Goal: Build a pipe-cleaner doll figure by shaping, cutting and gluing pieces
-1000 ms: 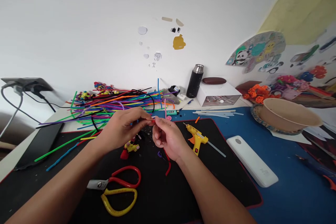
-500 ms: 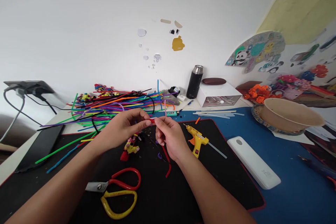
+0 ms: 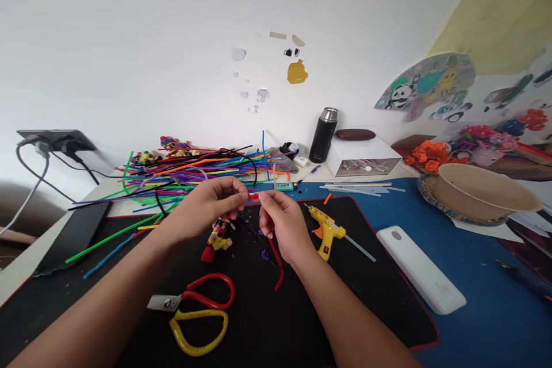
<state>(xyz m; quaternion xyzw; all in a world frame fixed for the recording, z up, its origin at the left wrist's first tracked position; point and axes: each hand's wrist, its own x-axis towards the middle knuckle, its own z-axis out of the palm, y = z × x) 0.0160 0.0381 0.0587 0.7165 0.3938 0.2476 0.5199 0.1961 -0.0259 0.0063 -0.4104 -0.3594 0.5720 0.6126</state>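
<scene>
Between my two hands is a short piece of red pipe cleaner (image 3: 253, 196). My left hand (image 3: 215, 204) pinches its left end between thumb and fingers. The fingertips of my right hand (image 3: 282, 219) are closed on its right end. Below them a longer red pipe cleaner (image 3: 276, 264) lies bent on the black mat (image 3: 267, 322). A small yellow, pink and red pipe-cleaner figure (image 3: 219, 241) rests under my left hand. Scissors (image 3: 200, 305) with one red and one yellow handle lie nearer me. The yellow glue gun (image 3: 328, 233) is right of my right hand.
A heap of coloured pipe cleaners (image 3: 202, 167) spreads behind my left hand. At the back stand a black thermos (image 3: 323, 137) and a white box (image 3: 366, 158). To the right are glue sticks (image 3: 360, 187), a white power bank (image 3: 420, 270) and a beige bowl (image 3: 483, 190).
My hands have drawn slightly apart, so more of the red piece shows between the fingertips. The whole view has shifted a little, with the table things appearing farther right.
</scene>
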